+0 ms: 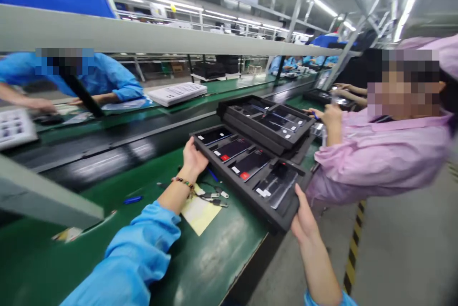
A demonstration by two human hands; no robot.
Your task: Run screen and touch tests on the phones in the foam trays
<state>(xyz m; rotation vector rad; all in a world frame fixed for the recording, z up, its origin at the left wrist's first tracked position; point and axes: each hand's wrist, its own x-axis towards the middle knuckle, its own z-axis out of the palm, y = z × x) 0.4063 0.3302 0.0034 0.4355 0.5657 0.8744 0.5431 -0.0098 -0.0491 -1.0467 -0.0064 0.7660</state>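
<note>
Between my hands is a black foam tray (246,196) with several phones (250,164) lying in its slots, some bearing white labels and red stickers. My left hand (193,159) grips the tray's left end, and a beaded bracelet (184,182) circles that wrist. At the near right corner, my right hand (303,215) holds the tray with the thumb along its side. The tray is raised and tilted above the bench's front edge. Just behind it sits a stack of similar black trays (266,122), the top one also filled with phones.
On the green bench (222,249) lie a yellow paper (200,213), cables (214,196) and a blue pen (133,199). A co-worker in pink (379,153) stands close on the right; another in blue (121,77) works across the dark conveyor belt (107,158). A post (46,196) rises at left.
</note>
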